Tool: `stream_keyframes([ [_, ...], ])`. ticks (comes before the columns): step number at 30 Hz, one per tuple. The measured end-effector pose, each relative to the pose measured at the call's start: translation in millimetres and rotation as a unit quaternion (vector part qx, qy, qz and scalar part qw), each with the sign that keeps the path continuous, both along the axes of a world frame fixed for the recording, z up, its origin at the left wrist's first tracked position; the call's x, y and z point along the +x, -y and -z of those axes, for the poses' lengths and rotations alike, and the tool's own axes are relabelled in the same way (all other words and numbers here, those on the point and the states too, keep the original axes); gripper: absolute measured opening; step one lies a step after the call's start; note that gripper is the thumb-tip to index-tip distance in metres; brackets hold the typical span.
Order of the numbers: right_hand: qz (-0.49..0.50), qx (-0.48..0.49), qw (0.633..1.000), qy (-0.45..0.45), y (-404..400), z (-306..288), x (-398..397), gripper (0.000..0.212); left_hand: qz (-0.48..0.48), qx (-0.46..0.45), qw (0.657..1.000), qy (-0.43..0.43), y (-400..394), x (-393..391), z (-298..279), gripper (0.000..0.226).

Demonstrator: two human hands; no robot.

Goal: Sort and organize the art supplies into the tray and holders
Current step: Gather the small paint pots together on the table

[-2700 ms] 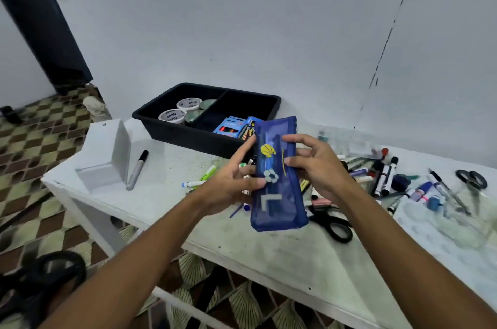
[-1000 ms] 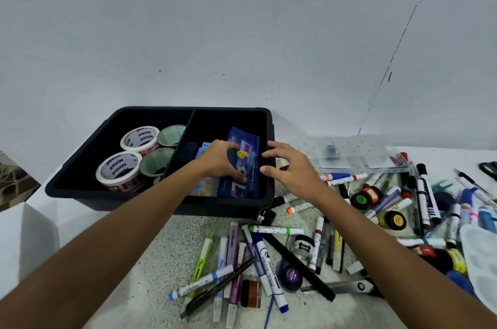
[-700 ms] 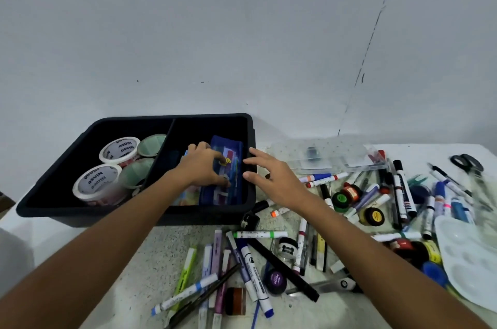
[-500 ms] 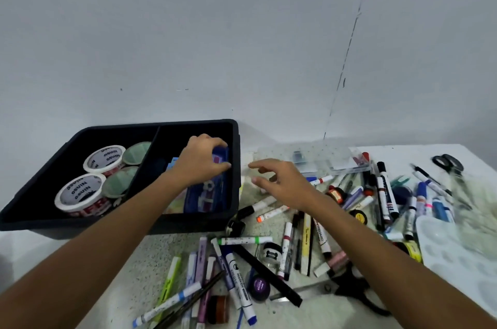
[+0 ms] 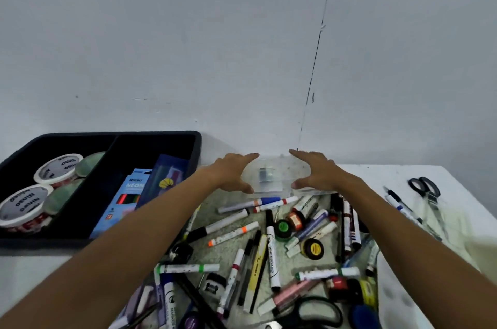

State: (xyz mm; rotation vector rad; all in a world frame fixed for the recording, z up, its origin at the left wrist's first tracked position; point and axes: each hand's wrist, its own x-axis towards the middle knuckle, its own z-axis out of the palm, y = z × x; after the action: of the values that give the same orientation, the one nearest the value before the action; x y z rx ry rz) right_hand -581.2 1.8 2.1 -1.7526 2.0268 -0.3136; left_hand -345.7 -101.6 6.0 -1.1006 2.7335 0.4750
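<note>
A clear plastic box [image 5: 271, 179] with a small dark item inside stands at the back of the table by the wall. My left hand [image 5: 231, 175] spans its left end and my right hand [image 5: 318, 175] its right end, each with fingers on the far edge and thumb on the near edge. The black two-compartment tray [image 5: 198, 145] sits to the left. Its right compartment holds the blue mesh pouch [image 5: 166, 175] and a blue pencil pack [image 5: 129, 194]. Its left compartment holds tape rolls [image 5: 57, 168]. Loose markers [image 5: 271, 248] lie scattered under my arms.
Grey-handled scissors [image 5: 426, 190] and two pens [image 5: 398, 202] lie at the right of the white table. Black-handled scissors [image 5: 312, 312] lie at the near edge among markers, small paint pots [image 5: 312, 248] and tubes. The wall stands directly behind the tray and box.
My left hand has let go of the blue pouch, left it in the tray and moved right. Both hands have reached the clear plastic box and now grip its ends.
</note>
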Motion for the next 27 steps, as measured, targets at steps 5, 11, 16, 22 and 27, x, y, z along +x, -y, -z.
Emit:
stream_keyframes([
  [5,0.005,-0.055,0.991,0.12,1,-5,-13,0.085,-0.027,0.047,0.994,-0.095,1,-1,-7,0.092],
  [11,0.049,-0.118,0.947,0.294,-16,-45,-22,0.079,-0.06,-0.036,0.969,-0.235,-28,17,-53,0.085],
  [16,0.099,-0.063,0.931,0.345,-33,-73,-13,0.062,0.028,-0.348,0.911,-0.219,-69,32,-59,0.101],
  [22,0.121,0.011,0.933,0.338,-63,-86,5,0.057,0.061,-0.432,0.878,-0.2,-102,45,-55,0.095],
  [27,0.115,0.049,0.943,0.308,-93,-84,29,0.062,0.083,-0.424,0.887,-0.163,-122,67,-47,0.089],
])
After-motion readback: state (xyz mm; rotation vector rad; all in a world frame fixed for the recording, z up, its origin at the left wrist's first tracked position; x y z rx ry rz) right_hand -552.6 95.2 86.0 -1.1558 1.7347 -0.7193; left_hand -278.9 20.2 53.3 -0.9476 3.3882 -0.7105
